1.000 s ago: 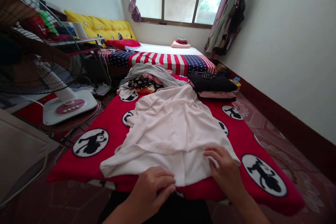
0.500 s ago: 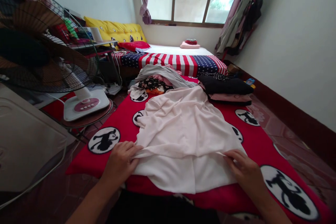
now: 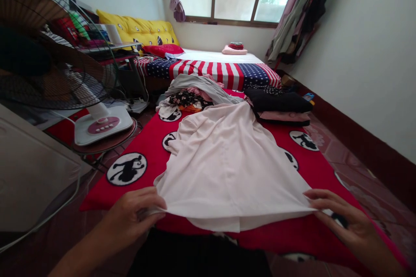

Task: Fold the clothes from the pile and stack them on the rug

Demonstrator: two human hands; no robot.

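Note:
A pale pink shirt (image 3: pixel 227 160) lies spread on a red blanket (image 3: pixel 136 199) printed with black figures in white circles. My left hand (image 3: pixel 139 210) pinches the shirt's near edge at its left corner. At the opposite corner my right hand (image 3: pixel 338 216) grips the same edge between thumb and fingers. The edge is pulled taut between both hands, and a strip of the lower layer hangs out below it. Folds run up the cloth toward its far end, which touches a loose heap of clothes (image 3: pixel 198 91).
Folded dark and pink clothes (image 3: pixel 276 104) are stacked at the far right of the blanket. On the left, a large fan (image 3: pixel 97 125) stands on a round stool. Behind is a bed with a striped, starred cover (image 3: pixel 208 70). Garments (image 3: pixel 299 17) hang by the window.
Both hands have moved apart and toward me, drawing the shirt's near edge wider and tighter. Its creases have flattened, and less of the lower layer shows.

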